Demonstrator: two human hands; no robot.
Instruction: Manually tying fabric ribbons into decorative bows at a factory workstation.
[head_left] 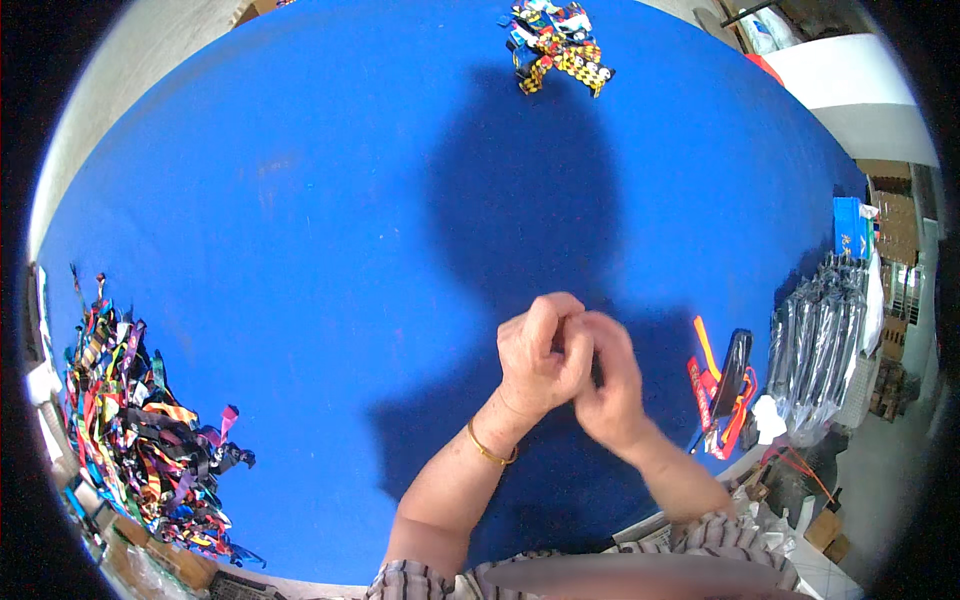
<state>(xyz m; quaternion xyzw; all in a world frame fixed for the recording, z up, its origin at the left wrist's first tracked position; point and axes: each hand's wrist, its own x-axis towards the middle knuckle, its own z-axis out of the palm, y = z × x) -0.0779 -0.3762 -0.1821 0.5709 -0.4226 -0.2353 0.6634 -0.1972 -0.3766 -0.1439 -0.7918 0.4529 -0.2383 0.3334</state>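
Observation:
Above the blue table (pixel 300 230), close to its near edge, my two hands meet. Curled fingers close my left hand (pixel 538 362), with a gold bangle on its wrist. Against it presses my right hand (pixel 612 390), its fingers bent toward the left thumb and slightly blurred. Whatever the fingers pinch, if anything, is hidden or too small to name. To the left lies a big heap of colourful printed straps (pixel 150 430). A smaller bunch of patterned straps (pixel 560 50), some yellow and black, rests at the far edge.
Right of my hands lie a black phone-like object (pixel 734 370) and red and orange straps (pixel 703 395). Beyond them, plastic-wrapped dark items (pixel 820 345) stand in a stack by a blue box (pixel 851 227). Cardboard boxes (pixel 893 220) stand past the table's right edge.

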